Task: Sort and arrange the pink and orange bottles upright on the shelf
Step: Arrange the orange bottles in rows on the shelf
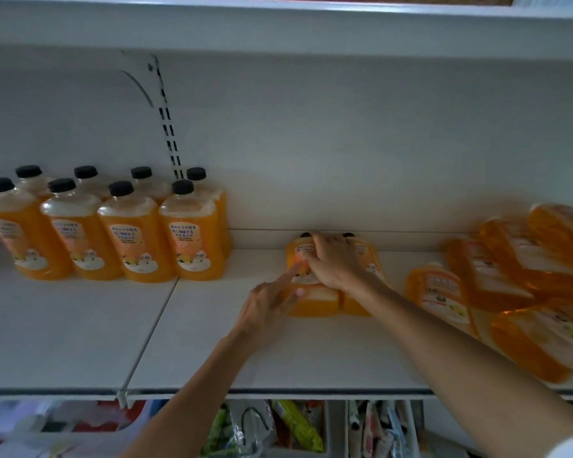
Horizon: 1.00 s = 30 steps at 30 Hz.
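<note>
Two orange bottles [315, 300] with black caps stand side by side at the back middle of the white shelf [80, 325]. My right hand [334, 262] grips them from the front, fingers curled over their shoulders. My left hand [272, 305] touches the left bottle's front with straight fingers. Several upright orange bottles [192, 239] stand in two rows at the left. A heap of orange bottles [510, 279] lies on its side at the right. No pink bottle is in view.
The shelf's back wall has a slotted upright rail [169, 127]. Another shelf board [278, 24] runs overhead. Below the shelf's front edge sit bins of packaged goods [298, 428].
</note>
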### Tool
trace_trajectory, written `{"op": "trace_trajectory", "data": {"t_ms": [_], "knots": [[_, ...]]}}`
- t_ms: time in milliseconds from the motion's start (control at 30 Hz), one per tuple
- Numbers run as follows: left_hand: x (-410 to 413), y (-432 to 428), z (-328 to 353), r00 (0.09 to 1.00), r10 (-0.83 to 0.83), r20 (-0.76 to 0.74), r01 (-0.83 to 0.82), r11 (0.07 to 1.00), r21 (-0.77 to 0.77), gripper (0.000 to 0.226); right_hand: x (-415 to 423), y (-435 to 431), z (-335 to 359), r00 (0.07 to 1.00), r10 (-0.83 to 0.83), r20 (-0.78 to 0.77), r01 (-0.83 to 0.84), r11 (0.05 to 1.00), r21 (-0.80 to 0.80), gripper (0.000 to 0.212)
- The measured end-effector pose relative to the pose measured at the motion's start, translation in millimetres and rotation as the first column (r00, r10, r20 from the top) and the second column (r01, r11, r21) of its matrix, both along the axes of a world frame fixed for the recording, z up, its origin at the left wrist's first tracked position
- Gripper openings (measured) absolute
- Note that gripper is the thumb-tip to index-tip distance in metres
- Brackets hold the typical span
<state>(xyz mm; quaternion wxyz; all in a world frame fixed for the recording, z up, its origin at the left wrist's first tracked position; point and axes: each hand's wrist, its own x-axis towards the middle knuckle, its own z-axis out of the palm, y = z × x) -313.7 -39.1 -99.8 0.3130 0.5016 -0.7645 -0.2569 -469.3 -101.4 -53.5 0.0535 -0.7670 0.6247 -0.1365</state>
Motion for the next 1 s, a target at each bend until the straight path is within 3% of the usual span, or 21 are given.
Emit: {"op": "trace_trajectory", "data": {"t_ms": [133, 267, 367, 533, 633, 733, 867, 1000], "knots": [[0.7, 0.6, -2.8, 0.997, 0.019, -0.078, -0.015, 0.999, 0.043, 0.079, 3.0, 3.4, 2.3, 0.994, 0.011, 0.106, -0.009, 1.0, -0.019, 0.053], [-0.4, 0.6, -4.4, 0.992, -0.03, -0.126, 0.02, 0.997, -0.08, 0.06, 8.2, 5.6, -0.1, 0.995, 0.014, 0.102, 0.005, 0.983, -0.185, 0.047], [2.5, -4.2, -4.4, 0.967, -0.076, -0.243, 0.039, 0.987, -0.153, 0.073, 15.0, 9.6, 2.5, 0.988, 0.048, 0.147, -0.008, 0.965, -0.26, 0.056], [4.4, -3.8, -6.6, 0.917, -0.053, -0.396, 0.007, 0.993, -0.116, 0.08, 20.1, 18.6, 7.4, 0.968, 0.068, 0.242, 0.005, 0.957, -0.289, 0.059], [2.9, -2.0, -4.3, 0.906, -0.026, -0.422, -0.01, 0.996, -0.084, 0.09, 11.3, 21.1, 11.7, 0.933, 0.039, 0.359, 0.064, 0.961, -0.269, 0.07], [6.6, -3.0, -7.4, 0.893, 0.023, -0.45, -0.035, 0.999, -0.018, 0.088, 7.3, 25.3, 20.8, 0.922, 0.067, 0.381, 0.039, 0.964, -0.264, 0.071], [10.7, 1.6, -1.3, 0.89, -0.041, -0.455, 0.057, 0.998, 0.022, 0.087, 13.1, 33.0, 33.5, 0.877, 0.177, 0.446, -0.033, 0.949, -0.313, 0.059], [16.2, 4.4, -1.4, 0.873, -0.069, -0.482, 0.119, 0.99, 0.073, 0.089, 4.9, 42.8, 23.5, 0.837, 0.139, 0.53, 0.005, 0.965, -0.261, 0.071]]}}
